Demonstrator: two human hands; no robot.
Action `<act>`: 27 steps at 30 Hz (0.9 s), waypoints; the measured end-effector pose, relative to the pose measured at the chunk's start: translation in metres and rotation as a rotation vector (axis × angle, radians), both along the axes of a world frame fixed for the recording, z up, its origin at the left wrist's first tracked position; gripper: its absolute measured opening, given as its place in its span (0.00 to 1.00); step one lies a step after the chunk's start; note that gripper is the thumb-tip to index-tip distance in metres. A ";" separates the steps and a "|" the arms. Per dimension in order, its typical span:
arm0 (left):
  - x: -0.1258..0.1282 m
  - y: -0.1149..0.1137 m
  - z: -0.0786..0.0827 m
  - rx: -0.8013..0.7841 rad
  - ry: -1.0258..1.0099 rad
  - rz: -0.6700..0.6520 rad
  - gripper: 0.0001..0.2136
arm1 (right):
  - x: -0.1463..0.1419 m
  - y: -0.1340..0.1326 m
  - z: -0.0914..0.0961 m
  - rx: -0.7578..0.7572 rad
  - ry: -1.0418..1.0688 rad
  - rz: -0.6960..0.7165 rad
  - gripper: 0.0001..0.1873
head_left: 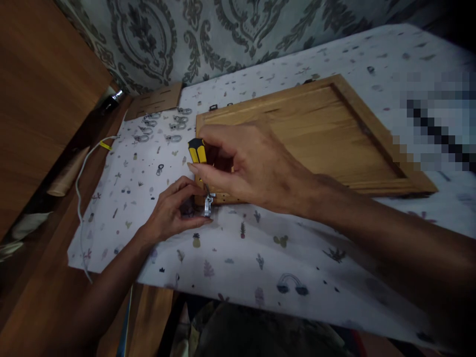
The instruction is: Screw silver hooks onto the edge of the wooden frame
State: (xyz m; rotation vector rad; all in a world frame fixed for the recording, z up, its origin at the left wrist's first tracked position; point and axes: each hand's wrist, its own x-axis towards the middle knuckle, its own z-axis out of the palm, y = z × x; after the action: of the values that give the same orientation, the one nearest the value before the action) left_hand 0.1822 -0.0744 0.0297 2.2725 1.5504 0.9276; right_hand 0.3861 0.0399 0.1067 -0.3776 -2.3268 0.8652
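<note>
My right hand [256, 166] grips a yellow and black screwdriver [197, 150] by its handle, shaft pointing down. The shaft's lower end meets a small metal hinge [208, 206] at the near left corner of a wooden cabinet door [282, 144]. Thumb and fingers of my left hand [174, 208] close around that hinge and steady it against the door's edge. The door lies flat, its recessed panel facing up. Whether the tip sits in a screw is too small to tell.
Several metal hinge parts [177, 125] lie on the patterned sheet [230, 267] beyond my left hand, near a flat piece of cardboard [154, 102]. A white cable [79, 198] runs down the left side. Patterned wallpaper [208, 39] backs the table; a pixelated patch covers the right.
</note>
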 end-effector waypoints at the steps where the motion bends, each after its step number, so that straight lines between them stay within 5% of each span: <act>1: 0.000 0.000 0.000 0.000 0.001 -0.002 0.19 | 0.000 0.000 0.000 0.015 -0.007 -0.001 0.13; 18: -0.002 0.000 -0.003 0.007 0.029 0.023 0.21 | -0.002 -0.001 -0.003 0.151 -0.017 -0.006 0.18; 24: 0.000 0.000 0.000 0.003 0.028 0.029 0.19 | 0.001 -0.002 0.003 -0.056 0.040 0.062 0.06; 27: 0.001 0.001 0.001 0.002 0.025 0.036 0.19 | 0.002 -0.001 0.007 -0.161 0.077 0.122 0.07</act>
State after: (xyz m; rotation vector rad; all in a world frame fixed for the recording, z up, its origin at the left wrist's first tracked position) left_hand 0.1829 -0.0738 0.0305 2.2733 1.6070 0.9133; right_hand 0.3881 0.0394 0.1133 -0.2661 -2.2348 1.1112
